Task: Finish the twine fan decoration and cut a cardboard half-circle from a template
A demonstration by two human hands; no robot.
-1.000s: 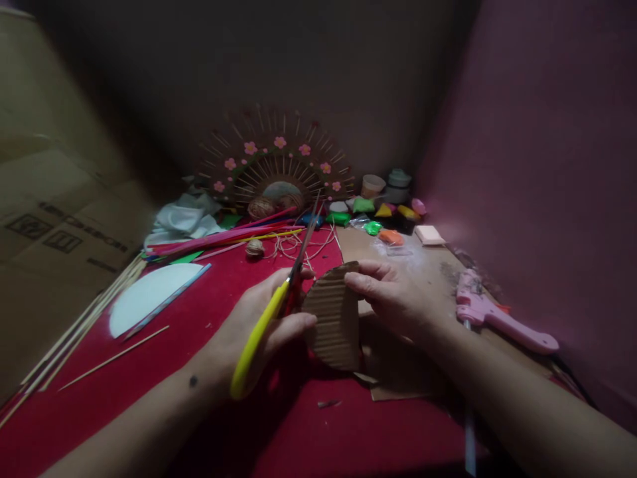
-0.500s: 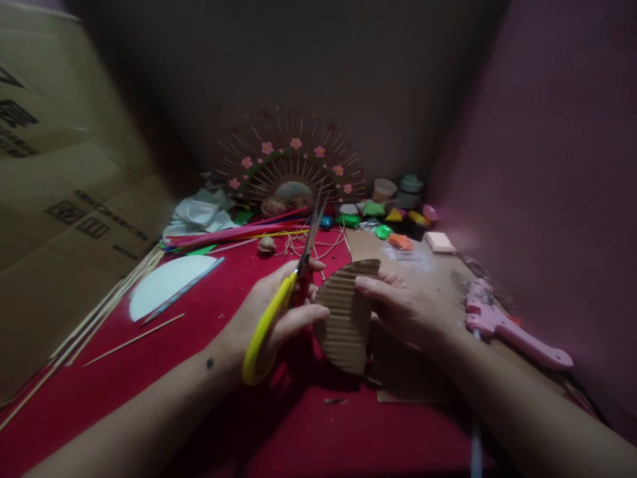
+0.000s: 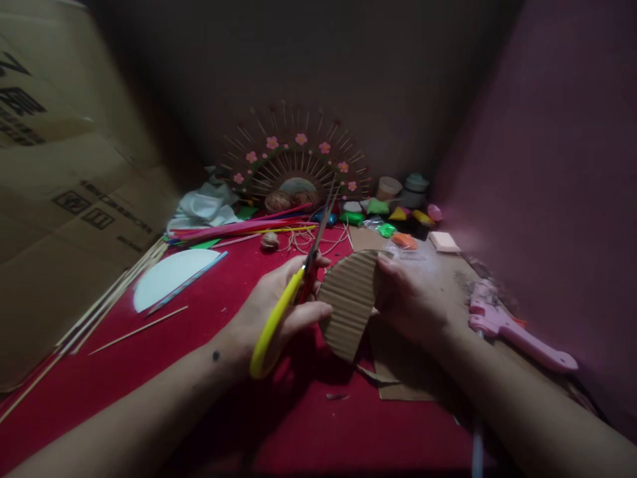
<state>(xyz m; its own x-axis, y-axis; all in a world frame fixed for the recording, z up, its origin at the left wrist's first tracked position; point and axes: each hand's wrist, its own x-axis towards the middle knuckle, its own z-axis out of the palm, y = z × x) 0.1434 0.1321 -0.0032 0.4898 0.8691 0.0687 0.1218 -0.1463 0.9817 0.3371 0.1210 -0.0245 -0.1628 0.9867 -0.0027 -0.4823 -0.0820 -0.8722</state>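
Note:
A half-round piece of corrugated cardboard (image 3: 347,305) is held up between my two hands, ribbed side facing me. My left hand (image 3: 283,299) carries scissors (image 3: 279,325) with yellow handles, blades pointing up and away, while its thumb presses the cardboard's left edge. The fingers behind the cardboard are partly hidden. My right hand (image 3: 411,295) is closed on the upper right edge of the same piece. Flat cardboard (image 3: 405,362) lies on the table below my right hand.
A pink glue gun (image 3: 517,338) rests at the right. To the left are a white half disc (image 3: 169,275), a thin stick (image 3: 139,330) and long sticks. A flowered fan-shaped craft (image 3: 298,156), twine balls, colourful strips and clay packets stand behind. A cardboard box (image 3: 74,199) borders the left.
The cardboard piece has tilted, its lower end swinging slightly left. My right hand has shifted its grip along the top edge. The view has shifted slightly.

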